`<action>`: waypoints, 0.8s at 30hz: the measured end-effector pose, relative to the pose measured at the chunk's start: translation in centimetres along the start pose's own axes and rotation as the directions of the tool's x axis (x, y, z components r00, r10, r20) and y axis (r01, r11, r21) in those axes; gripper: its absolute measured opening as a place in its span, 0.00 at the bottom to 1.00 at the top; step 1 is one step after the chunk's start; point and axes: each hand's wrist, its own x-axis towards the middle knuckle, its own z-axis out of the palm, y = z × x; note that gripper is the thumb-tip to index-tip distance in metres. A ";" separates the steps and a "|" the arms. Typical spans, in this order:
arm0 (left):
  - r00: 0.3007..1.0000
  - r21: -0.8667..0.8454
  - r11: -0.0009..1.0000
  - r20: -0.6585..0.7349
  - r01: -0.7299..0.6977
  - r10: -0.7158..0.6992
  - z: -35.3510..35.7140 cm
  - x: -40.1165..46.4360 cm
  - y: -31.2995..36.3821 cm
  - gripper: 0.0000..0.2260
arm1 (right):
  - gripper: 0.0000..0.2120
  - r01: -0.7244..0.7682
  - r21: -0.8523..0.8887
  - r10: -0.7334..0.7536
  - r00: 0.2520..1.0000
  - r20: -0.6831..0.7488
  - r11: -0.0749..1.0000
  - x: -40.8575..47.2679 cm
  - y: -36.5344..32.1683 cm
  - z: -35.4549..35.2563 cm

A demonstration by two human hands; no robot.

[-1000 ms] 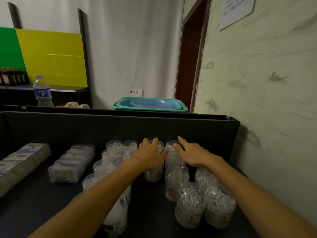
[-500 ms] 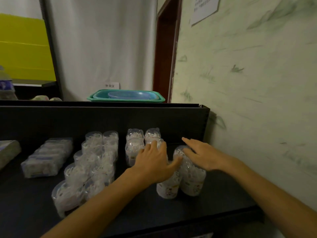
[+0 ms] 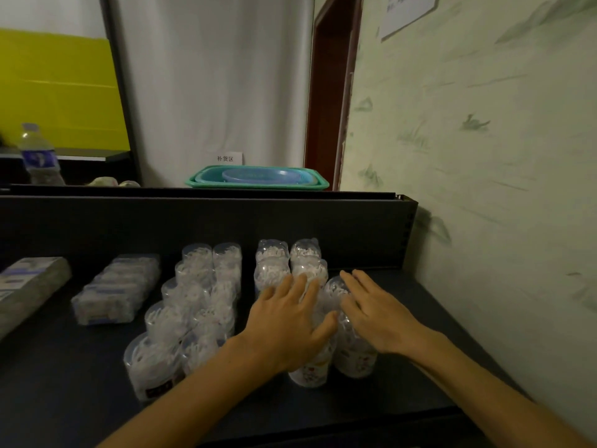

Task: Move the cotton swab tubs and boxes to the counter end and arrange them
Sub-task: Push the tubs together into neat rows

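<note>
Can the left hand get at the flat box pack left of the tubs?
Probably yes: the left hand rests on the right tubs, and the box pack lies uncovered, though the left tub cluster stands between.

Clear tubs of white swabs on my dark counter

The tubs are transparent, their swabs white, on a charcoal-black counter. My boxes show white with blue labels. Behind: a teal tray, a yellow panel, white curtain, pale green wall with darker green brush-marks.
</note>
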 end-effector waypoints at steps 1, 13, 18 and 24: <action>1.000 0.011 1.000 0.012 0.002 -0.002 0.0 -0.3 -0.3 0.32 | 0.28 -0.003 0.014 0.003 1.000 -0.006 1.000 0.1 -0.4 0.3; 0.997 0.024 1.000 0.072 0.016 -0.018 -0.5 -1.9 -2.0 0.29 | 0.30 -0.001 0.175 -0.005 0.999 0.036 0.985 1.3 -2.6 1.4; 0.998 -0.036 0.998 0.049 0.050 -0.048 -1.2 -1.5 -2.2 0.29 | 0.32 0.016 0.173 -0.030 0.997 0.077 0.985 1.1 -2.6 0.0; 0.966 -0.108 0.961 0.071 0.255 -0.248 -1.8 2.4 -4.3 0.30 | 0.31 0.014 0.052 -0.017 0.999 0.051 0.999 4.7 -3.6 -1.1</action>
